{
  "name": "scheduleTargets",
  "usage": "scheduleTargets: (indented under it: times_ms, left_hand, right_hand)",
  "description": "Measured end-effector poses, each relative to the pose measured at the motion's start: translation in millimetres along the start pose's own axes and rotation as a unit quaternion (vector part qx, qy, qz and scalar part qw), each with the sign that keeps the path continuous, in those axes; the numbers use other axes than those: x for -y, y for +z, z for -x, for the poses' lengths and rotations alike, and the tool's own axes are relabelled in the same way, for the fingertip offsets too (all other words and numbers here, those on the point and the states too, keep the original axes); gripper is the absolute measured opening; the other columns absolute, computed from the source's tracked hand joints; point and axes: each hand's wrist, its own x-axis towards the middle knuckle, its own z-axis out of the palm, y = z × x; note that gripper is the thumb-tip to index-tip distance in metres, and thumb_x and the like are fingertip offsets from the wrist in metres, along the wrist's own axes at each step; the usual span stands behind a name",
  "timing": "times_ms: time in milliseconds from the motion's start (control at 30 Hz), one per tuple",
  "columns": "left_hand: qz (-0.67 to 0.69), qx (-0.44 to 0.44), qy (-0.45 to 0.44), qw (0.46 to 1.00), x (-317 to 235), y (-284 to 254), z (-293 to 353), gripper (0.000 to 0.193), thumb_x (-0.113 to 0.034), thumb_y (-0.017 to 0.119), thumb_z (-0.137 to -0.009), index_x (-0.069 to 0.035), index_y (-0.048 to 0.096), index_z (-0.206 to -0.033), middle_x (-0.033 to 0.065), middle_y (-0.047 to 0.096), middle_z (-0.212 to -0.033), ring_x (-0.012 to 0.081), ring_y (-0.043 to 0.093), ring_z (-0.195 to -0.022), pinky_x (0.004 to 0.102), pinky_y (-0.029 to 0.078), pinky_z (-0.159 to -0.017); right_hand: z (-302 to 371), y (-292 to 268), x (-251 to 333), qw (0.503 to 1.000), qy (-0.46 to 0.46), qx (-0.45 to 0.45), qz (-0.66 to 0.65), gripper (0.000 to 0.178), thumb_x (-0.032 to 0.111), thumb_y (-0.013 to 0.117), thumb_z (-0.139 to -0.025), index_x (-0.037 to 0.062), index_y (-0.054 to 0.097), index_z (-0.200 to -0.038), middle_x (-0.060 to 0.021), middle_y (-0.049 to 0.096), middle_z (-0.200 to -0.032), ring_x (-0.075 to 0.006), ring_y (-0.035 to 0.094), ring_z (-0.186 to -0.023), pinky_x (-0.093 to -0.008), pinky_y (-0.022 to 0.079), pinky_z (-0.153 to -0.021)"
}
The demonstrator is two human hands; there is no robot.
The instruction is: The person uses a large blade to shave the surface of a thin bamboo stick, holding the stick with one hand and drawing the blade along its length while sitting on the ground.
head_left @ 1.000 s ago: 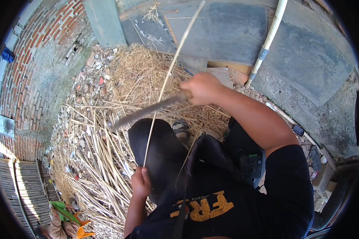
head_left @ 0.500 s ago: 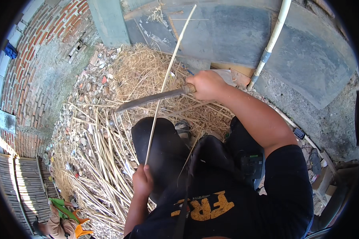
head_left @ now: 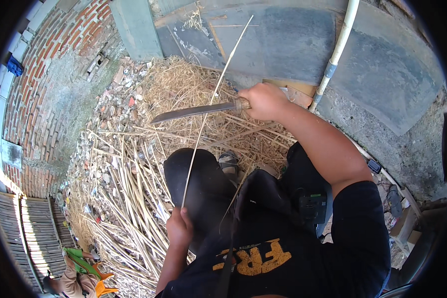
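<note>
My right hand is closed around the wooden handle of a machete. Its long dark blade points left, level with the ground, and crosses a thin pale bamboo strip; whether the two touch I cannot tell. At its lower end, my left hand grips the strip against my left knee. From there the strip slants up and to the right over the knee, its tip reaching past the blade toward the grey panels.
Many pale bamboo strips lie on the rubble to my left. Ahead is a heap of dry shavings. Grey panels and a pale pole stand beyond. A brick wall rises at left; another person sits lower left.
The machete has moved up along the strip, away from my knee. The strip's upper tip has shifted slightly right and down. My left hand has barely moved.
</note>
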Motion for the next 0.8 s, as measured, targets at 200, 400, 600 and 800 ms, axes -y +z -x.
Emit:
scheduleTargets:
  times_ms: [200,400,600,800]
  left_hand:
    - [0.022,-0.007,-0.002,1.0,4,3,4,0.028,-0.023,0.047,-0.103,-0.002,0.051,-0.085,0.0264,0.058,-0.062,0.05,0.059,-0.06,0.0567,0.044,-0.053]
    - [0.006,-0.025,0.003,1.0,-8,2,0,0.028,-0.024,0.047,-0.103,-0.003,0.051,-0.085,0.0272,0.058,-0.063,0.051,0.059,-0.061,0.0583,0.043,-0.054]
    - [0.004,0.001,-0.026,1.0,-4,-1,2,0.029,-0.025,0.048,-0.102,-0.003,0.049,-0.084,0.0272,0.058,-0.063,0.0516,0.059,-0.062,0.0582,0.043,-0.055]
    - [0.019,-0.007,-0.03,0.999,-2,3,1,0.038,-0.031,0.045,-0.104,-0.002,0.05,-0.08,0.0256,0.057,-0.062,0.0494,0.059,-0.062,0.0542,0.042,-0.056]
  right_hand:
    - [7,2,28,0.994,-0.1,0.038,0.001,0.026,0.016,0.068,-0.073,0.0119,0.069,-0.099,-0.0154,0.071,-0.085,-0.0358,0.069,-0.084,-0.0495,0.055,-0.074]
    - [-5,14,-11,0.998,0.039,-0.005,-0.049,0.026,0.014,0.067,-0.072,0.0101,0.068,-0.098,-0.0149,0.07,-0.085,-0.0366,0.069,-0.086,-0.0505,0.054,-0.076]
    - [4,6,22,0.998,-0.063,0.015,0.016,0.027,0.011,0.065,-0.072,0.0107,0.067,-0.098,-0.0147,0.07,-0.084,-0.0357,0.069,-0.087,-0.0503,0.054,-0.076]
    - [-10,16,-17,0.992,0.085,-0.031,-0.093,0.03,0.016,0.064,-0.077,0.0109,0.068,-0.106,-0.0152,0.071,-0.092,-0.0359,0.068,-0.091,-0.0477,0.054,-0.08]
